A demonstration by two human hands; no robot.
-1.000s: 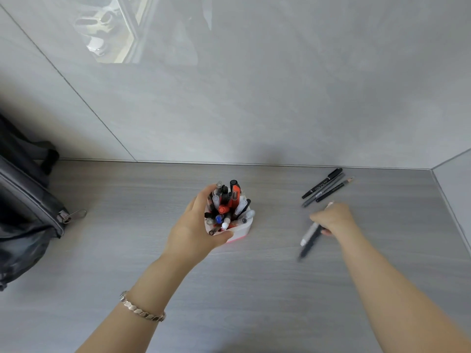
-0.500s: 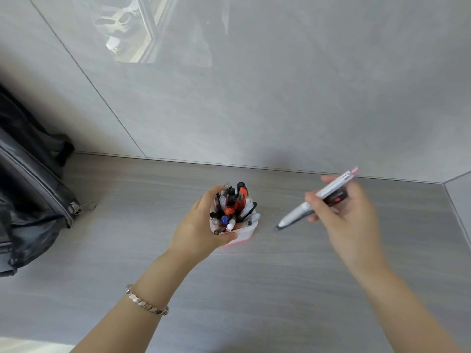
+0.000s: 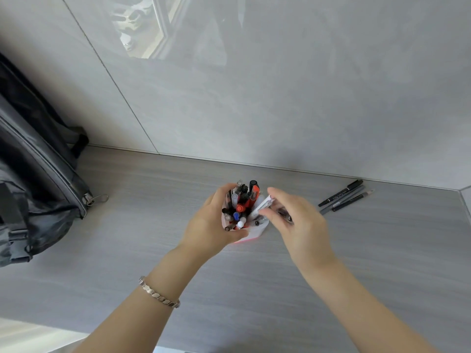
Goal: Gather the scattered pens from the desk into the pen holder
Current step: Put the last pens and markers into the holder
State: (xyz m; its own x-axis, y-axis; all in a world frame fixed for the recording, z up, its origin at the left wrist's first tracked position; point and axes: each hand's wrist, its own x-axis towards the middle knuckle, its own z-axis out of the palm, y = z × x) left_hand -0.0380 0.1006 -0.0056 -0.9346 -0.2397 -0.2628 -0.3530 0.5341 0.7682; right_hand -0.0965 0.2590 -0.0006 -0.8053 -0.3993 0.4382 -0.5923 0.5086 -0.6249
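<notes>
Now the right hand, pinching a white pen, has moved onto the pen holder, which the left hand grips.

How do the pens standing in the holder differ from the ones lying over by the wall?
The pens in the pen holder stand upright, packed tightly; the three loose pens lie flat on the desk, side by side. The held bunch mixes red, blue, white and black; the loose ones are black and grey only. The left hand wraps the holder, while nothing touches the loose pens. Both groups are slim writing pens.
</notes>
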